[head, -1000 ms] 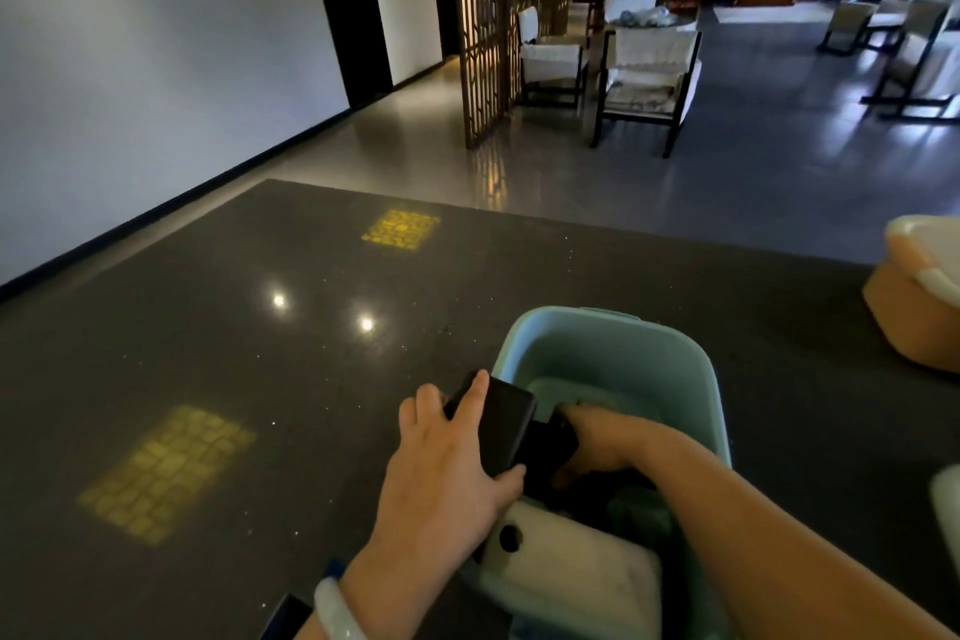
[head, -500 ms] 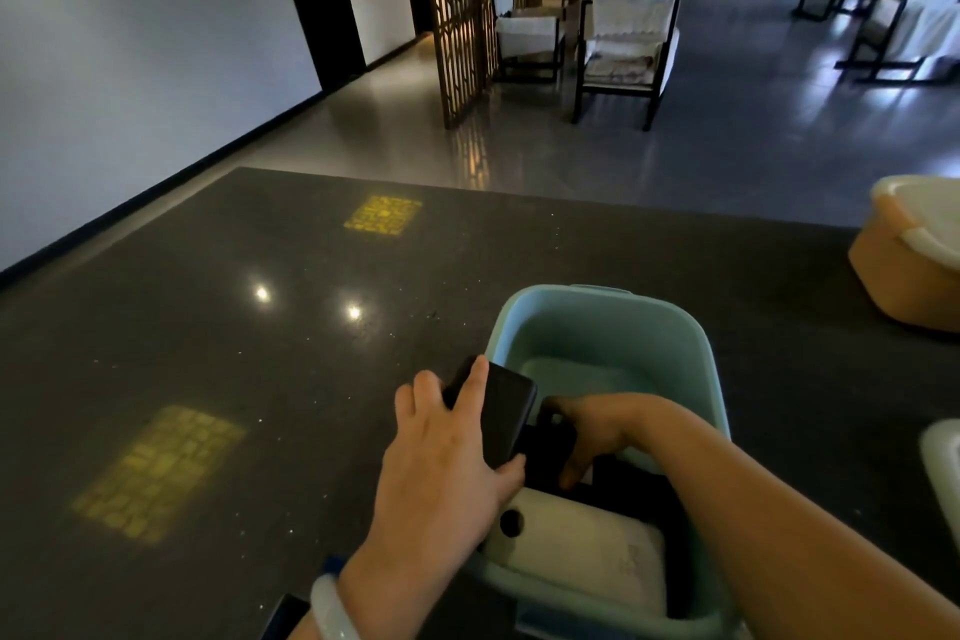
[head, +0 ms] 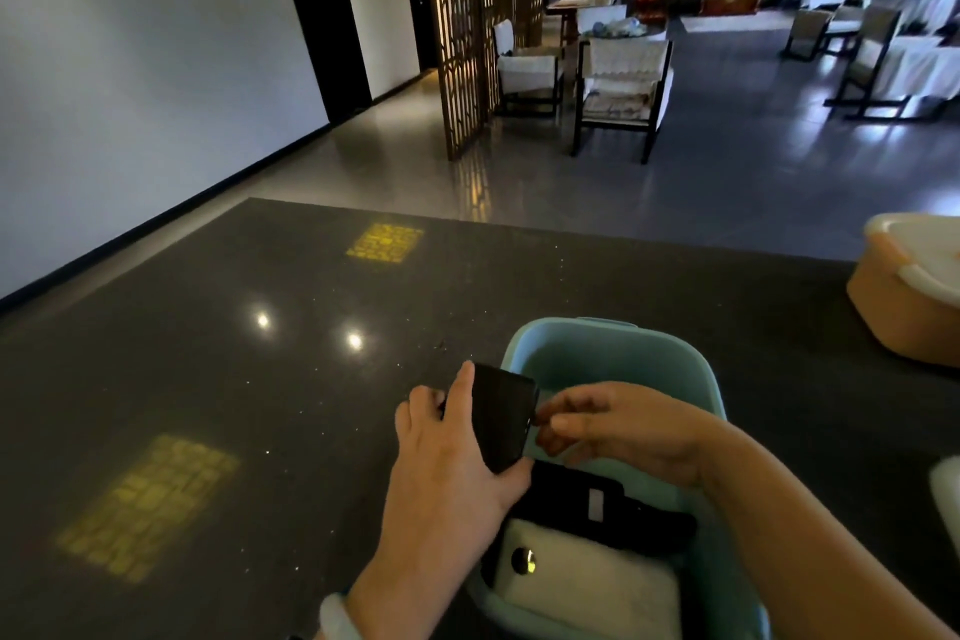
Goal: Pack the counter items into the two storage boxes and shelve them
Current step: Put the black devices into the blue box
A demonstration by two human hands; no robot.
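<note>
A light blue storage box (head: 618, 353) stands on the dark counter in front of me. Inside it lie a white pouch with a round metal snap (head: 587, 587) and a black item with a white label (head: 613, 509). My left hand (head: 452, 463) holds a flat black phone-like slab (head: 501, 416) upright at the box's left rim, thumb and fingers round its edges. My right hand (head: 618, 426) hovers over the box with curled fingertips at the slab's right edge. An orange storage box with a white lid (head: 904, 307) sits at the far right.
The dark speckled counter (head: 234, 379) stretches wide to the left, with two yellow light patches on it. A white object (head: 945, 494) shows at the right edge. Beyond the counter are a grey floor, a wooden screen and chairs.
My right hand has come up out of the blue box to the slab's right edge. The black item inside the box now lies uncovered. My left hand keeps holding the slab.
</note>
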